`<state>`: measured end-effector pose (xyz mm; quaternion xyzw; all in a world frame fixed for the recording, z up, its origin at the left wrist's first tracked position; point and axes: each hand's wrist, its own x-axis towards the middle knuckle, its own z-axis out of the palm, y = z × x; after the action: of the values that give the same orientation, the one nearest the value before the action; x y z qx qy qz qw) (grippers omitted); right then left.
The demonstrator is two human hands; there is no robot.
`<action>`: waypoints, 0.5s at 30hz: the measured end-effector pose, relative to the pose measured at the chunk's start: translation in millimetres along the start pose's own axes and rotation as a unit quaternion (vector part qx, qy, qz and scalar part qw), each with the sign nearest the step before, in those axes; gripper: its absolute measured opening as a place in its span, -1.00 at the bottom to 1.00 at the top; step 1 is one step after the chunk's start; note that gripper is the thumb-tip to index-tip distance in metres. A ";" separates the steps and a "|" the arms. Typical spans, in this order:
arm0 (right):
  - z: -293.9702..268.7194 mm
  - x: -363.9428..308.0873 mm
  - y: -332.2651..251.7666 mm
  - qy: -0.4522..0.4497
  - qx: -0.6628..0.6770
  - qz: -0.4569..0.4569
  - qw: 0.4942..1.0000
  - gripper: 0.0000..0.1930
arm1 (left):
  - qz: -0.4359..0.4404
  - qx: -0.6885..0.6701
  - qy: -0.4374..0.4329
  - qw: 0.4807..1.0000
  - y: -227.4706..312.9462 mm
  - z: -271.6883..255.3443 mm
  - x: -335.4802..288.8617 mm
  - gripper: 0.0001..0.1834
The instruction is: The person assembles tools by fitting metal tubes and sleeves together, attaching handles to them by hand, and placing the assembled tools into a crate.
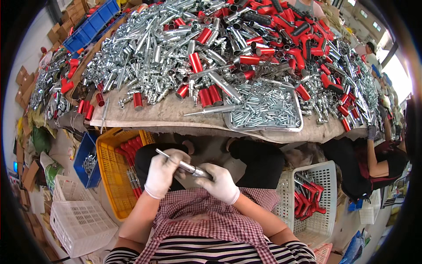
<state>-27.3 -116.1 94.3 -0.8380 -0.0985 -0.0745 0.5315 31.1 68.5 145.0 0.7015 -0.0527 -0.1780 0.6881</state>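
While a cloth-covered surface (162, 115) carries piled metal parts (143, 48), a yellow crate (107, 178) and a white crate (326, 189) stand below; the gloved left hand (163, 174) and gloved right hand (219, 184) both have fingers grasping a silver tubular part (188, 167), held apart from the surface's near edge.

room above apron (211, 213), metal parts (145, 48) heaped ahead, crates (112, 196) either side

Past the far edge of the checked apron (206, 215), the white-gloved left hand (163, 174) and right hand (220, 184) curl near each other, apparently both gripping, the bare left forearm (140, 218) slanting beside the apron, the right forearm (258, 216) across it.
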 end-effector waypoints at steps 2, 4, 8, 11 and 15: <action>-3.1 6.0 -12.1 -0.084 0.152 0.084 0.981 -0.65 | 0.101 0.115 -0.062 0.986 -17.1 12.6 -6.9 -0.63; 3.9 0.4 -1.8 -0.087 0.231 0.087 0.965 -0.65 | 0.096 0.030 -0.080 0.992 -20.7 17.2 -12.4 -0.63; 5.5 -7.8 -5.9 -0.188 0.502 0.174 0.826 -0.56 | 0.036 -0.066 -0.149 0.986 -12.5 19.9 -16.3 -0.53; 4.2 -11.0 -4.9 -0.150 0.551 0.184 0.800 -0.54 | 0.120 0.033 -0.153 0.980 -8.4 24.7 -15.1 -0.30; -1.8 -2.8 -5.4 -0.113 0.315 0.045 0.941 -0.61 | 0.107 -0.029 -0.085 0.990 -2.8 19.6 -12.9 -0.41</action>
<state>-31.3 -115.7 99.2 -0.6344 -0.1379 0.0793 0.7565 12.3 54.2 144.7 0.6543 -0.1802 -0.1640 0.7159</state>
